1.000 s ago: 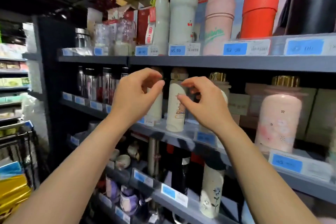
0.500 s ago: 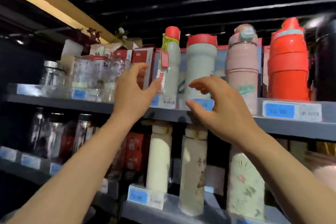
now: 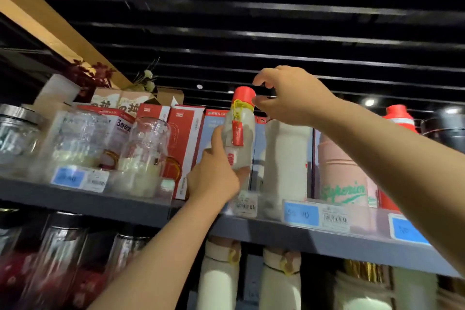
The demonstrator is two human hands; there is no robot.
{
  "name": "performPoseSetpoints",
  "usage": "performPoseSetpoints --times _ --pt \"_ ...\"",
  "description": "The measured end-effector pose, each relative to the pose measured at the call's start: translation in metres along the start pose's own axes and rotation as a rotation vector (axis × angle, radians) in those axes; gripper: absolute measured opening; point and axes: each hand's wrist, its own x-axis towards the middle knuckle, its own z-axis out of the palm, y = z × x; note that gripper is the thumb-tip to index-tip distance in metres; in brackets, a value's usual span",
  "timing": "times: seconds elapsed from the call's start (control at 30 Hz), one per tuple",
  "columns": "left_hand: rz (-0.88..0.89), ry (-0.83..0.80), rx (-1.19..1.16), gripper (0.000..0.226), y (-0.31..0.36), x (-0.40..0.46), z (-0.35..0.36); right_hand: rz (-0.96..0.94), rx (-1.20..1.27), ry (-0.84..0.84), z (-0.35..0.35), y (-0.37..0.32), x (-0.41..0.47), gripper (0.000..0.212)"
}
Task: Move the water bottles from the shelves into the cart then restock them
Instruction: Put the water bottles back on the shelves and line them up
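Note:
A slim white water bottle [image 3: 246, 156] with a red cap, a yellow strap and a red tag stands tilted on the top shelf [image 3: 100, 205]. My left hand [image 3: 214, 176] grips its lower body from the left. My right hand [image 3: 292, 98] hovers just right of the red cap with fingers curved and apart, holding nothing. It hides the lid of a wider white bottle [image 3: 286, 158] below it. Further right stand a pink bottle [image 3: 342, 171], an orange-red bottle [image 3: 398, 116] and a black one [image 3: 445, 131].
Glass jars and pitchers [image 3: 148, 148] and red boxes [image 3: 186, 133] fill the shelf's left part. Price tags [image 3: 300, 214] line the shelf edge. More white bottles [image 3: 219, 282] and glass bottles [image 3: 57, 259] stand on the shelf below. A dark slatted ceiling is close above.
The view tilted up from the middle shelf to the top one. Both hands rose; the left took hold of the slim white bottle, the right moved up beside its cap.

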Motion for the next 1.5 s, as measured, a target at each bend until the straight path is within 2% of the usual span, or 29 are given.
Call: performPoseSetpoints --times 0.1,0.23,0.33,0.4,0.53,0.73,0.83,0.93,1.0,1.1,1.2,1.4,1.5 --pt "-0.032 0.000 0.038 0.095 0.000 -0.001 0.000 0.069 0.005 -0.022 0.008 -0.002 0.027 0.051" --pt "-0.031 0.094 0.085 0.099 0.000 -0.002 0.004 0.151 -0.006 -0.170 0.021 0.002 0.053 0.059" --pt "-0.022 0.127 0.096 0.101 0.002 -0.006 0.005 0.193 0.049 -0.216 0.028 0.002 0.066 0.062" --pt "-0.028 0.139 0.092 0.101 0.002 -0.006 0.005 0.202 0.063 -0.217 0.036 0.002 0.071 0.060" --pt "-0.007 0.109 0.045 0.105 0.001 -0.008 0.004 0.249 0.115 -0.108 0.047 0.008 0.078 0.048" --pt "-0.003 0.179 -0.136 0.072 -0.004 -0.007 0.002 0.274 0.403 -0.290 0.038 0.020 0.080 0.033" --pt "0.006 0.175 -0.176 0.067 -0.004 -0.008 0.001 0.239 0.498 -0.315 0.040 0.019 0.082 0.030" --pt "-0.013 0.152 -0.219 0.065 -0.005 -0.009 0.000 0.217 0.442 -0.286 0.045 0.015 0.086 0.037" --pt "-0.006 0.140 -0.180 0.071 -0.007 -0.008 0.001 0.220 0.389 -0.212 0.049 0.015 0.088 0.046" --pt "-0.003 0.157 -0.193 0.080 -0.009 -0.009 0.002 0.220 0.421 -0.129 0.054 0.016 0.091 0.046" --pt "0.009 0.169 -0.201 0.084 -0.008 -0.009 0.004 0.189 0.428 -0.111 0.056 0.018 0.090 0.044" --pt "0.014 0.172 -0.198 0.087 -0.009 -0.008 0.006 0.048 0.231 -0.089 0.057 0.024 0.069 0.064" --pt "0.012 0.169 -0.233 0.088 -0.009 -0.008 0.005 0.010 0.151 -0.095 0.054 0.024 0.065 0.065"
